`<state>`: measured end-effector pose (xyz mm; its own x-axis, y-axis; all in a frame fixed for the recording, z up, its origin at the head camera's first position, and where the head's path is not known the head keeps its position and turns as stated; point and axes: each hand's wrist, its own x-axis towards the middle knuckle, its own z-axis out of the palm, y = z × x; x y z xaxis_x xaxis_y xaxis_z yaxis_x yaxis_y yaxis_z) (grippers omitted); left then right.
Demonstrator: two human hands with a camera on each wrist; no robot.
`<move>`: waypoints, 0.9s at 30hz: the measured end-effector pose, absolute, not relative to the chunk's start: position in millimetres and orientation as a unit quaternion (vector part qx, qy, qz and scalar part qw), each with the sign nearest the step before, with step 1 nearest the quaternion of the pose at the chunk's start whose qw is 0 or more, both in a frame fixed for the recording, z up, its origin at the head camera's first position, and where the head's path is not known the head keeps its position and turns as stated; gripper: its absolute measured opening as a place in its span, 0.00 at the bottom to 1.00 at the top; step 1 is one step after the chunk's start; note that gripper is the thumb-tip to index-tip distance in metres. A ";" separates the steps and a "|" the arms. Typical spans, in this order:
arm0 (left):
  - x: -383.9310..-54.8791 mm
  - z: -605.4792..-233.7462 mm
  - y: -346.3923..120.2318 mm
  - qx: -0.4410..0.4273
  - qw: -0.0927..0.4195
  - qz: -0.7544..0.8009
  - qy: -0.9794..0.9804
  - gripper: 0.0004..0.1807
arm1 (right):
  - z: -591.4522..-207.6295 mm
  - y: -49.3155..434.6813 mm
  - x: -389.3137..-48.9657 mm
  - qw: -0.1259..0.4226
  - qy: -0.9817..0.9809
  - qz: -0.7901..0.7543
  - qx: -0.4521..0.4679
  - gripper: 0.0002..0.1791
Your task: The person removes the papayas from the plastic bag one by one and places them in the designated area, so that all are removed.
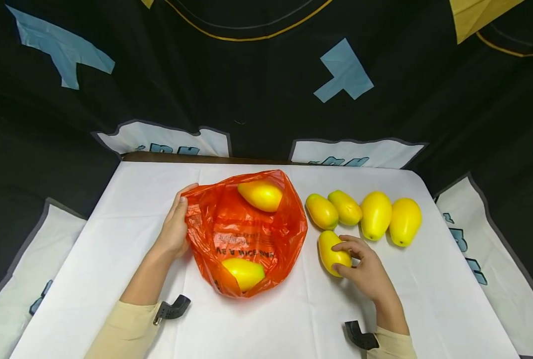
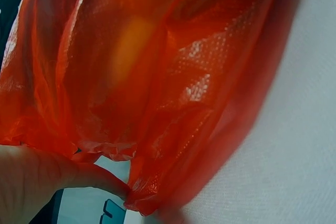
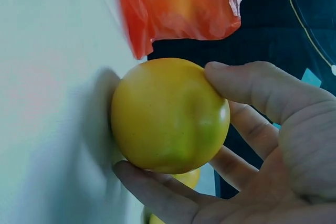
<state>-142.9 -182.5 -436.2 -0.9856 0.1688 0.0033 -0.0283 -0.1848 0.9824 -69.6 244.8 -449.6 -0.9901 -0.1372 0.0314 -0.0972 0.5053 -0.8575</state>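
Note:
A red plastic bag (image 1: 288, 239) lies with its mouth spread wide, showing one mango (image 1: 261, 195) near its far side and another mango (image 1: 245, 273) near its front. The bag's left rim is pinched by my left hand (image 1: 175, 224); in the left wrist view the thumb (image 2: 100, 177) presses on the gathered red film. To the right of the bag, my right hand (image 1: 366, 267) grips a yellow mango (image 1: 331, 252) between thumb and fingers. Seen from the right wrist, this mango (image 3: 168, 119) is yellow with a greenish patch, close to the white cloth.
Several more mangoes (image 1: 376, 215) sit in a row behind the right hand. A white cloth (image 1: 266, 329) covers the table. Black fabric with blue and white patches hangs behind it. Each wrist carries a black strap mount (image 1: 174, 307).

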 end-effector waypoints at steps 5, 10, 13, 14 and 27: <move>-143.2 -436.5 -182.5 0.061 0.065 0.763 0.640 0.27 | -434.5 237.4 -62.8 0.022 0.865 -0.499 -0.054 0.18; -142.3 -436.6 -182.0 0.067 0.063 0.765 0.637 0.27 | -450.8 244.6 -65.8 0.029 0.858 -0.512 -0.041 0.18; -141.0 -436.4 -181.9 0.069 0.065 0.769 0.632 0.27 | -455.0 245.8 -66.4 0.032 0.859 -0.509 -0.037 0.17; -140.5 -436.4 -181.9 0.068 0.065 0.770 0.631 0.27 | -454.9 245.4 -65.9 0.032 0.861 -0.507 -0.038 0.17; -142.4 -435.4 -180.8 0.064 0.064 0.770 0.632 0.26 | -435.7 247.2 -65.0 -0.010 0.883 -0.466 -0.061 0.24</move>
<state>-142.4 -180.8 -435.4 -0.9835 0.1800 0.0183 -0.0173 -0.1942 0.9808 -65.0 247.2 -435.7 -0.9925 -0.0977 0.0739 -0.1161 0.5582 -0.8216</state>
